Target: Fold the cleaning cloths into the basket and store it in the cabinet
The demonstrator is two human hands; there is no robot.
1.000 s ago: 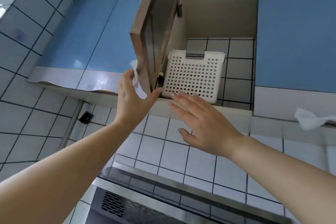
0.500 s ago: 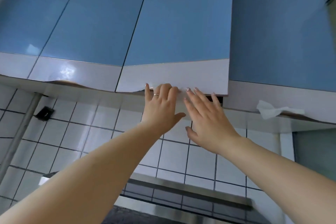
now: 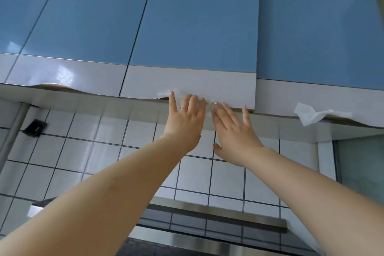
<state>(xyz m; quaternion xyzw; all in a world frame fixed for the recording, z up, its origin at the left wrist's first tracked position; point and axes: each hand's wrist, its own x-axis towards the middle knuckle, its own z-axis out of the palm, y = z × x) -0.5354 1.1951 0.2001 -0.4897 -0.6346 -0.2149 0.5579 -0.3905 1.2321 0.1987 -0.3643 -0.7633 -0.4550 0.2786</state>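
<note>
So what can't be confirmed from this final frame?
- Basket and cloths: out of sight behind the closed cabinet door, head view.
- White material at the door's lower edge: blurred, partly covered by the left hand; cloth or tissue unclear.
- Right hand fingertips: contact with the door uncertain.
- Counter below: cut off by the frame's bottom edge.

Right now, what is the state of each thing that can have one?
cabinet door: closed, both hands at its bottom edge.
left hand: fingers straight, pressing the door's edge.
right hand: fingers straight, touching the edge.
white tissue: caught under the neighbouring door, hanging out.
</note>
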